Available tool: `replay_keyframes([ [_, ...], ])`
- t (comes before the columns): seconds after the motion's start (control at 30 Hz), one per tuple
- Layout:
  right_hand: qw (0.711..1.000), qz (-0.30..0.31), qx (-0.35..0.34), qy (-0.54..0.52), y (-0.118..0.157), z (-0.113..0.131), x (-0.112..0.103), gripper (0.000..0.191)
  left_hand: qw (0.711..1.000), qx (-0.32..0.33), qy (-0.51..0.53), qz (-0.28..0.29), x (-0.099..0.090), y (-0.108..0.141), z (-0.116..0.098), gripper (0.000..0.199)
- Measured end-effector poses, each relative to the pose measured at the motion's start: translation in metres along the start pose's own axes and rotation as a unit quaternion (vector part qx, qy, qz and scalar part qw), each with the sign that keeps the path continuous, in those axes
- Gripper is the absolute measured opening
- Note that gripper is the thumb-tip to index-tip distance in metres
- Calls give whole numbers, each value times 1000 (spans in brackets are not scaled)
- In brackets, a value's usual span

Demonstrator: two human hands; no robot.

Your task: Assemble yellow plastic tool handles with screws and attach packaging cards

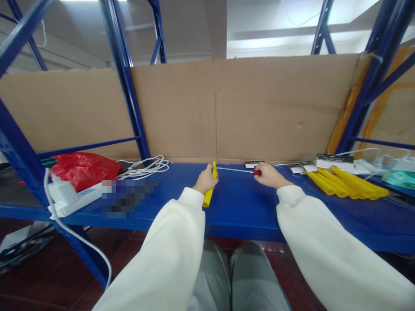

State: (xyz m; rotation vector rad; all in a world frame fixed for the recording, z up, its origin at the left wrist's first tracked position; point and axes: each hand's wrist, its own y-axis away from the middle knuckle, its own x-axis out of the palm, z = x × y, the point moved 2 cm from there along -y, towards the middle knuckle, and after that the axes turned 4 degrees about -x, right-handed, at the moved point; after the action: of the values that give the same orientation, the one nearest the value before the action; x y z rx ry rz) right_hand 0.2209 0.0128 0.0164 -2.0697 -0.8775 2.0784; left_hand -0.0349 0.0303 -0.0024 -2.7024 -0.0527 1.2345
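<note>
My left hand is closed around a yellow tube, which stands tilted over the blue shelf. In my right hand is a red-handled screwdriver; most of its handle is hidden by my fingers. The long thin shaft points left and reaches to the upper part of the yellow tube. Whether its tip touches the tube or lies behind it, I cannot tell. Behind my right hand lies a small black-and-white card.
Several yellow tubes with black-and-white cards lie on the right of the blue shelf. At left are a red plastic bag, a white power strip and coiled white cable. Cardboard walls the back.
</note>
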Motion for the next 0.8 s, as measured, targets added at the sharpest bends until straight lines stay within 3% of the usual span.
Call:
replay_keyframes([
  [0.23,998,7,65,-6,3,-3,-1,19,1000,1,-2,-3,-1,1,-1,45],
  [0.47,999,4,10,-38,0,-3,2,8,1000,0,9,-5,-1,1,0,47],
  [0.67,997,24,64,-24,4,-2,-2,12,1000,0,18,0,-1,2,-1,46],
  [0.8,997,34,58,-39,3,-1,0,13,1000,2,22,-3,-1,1,0,47],
])
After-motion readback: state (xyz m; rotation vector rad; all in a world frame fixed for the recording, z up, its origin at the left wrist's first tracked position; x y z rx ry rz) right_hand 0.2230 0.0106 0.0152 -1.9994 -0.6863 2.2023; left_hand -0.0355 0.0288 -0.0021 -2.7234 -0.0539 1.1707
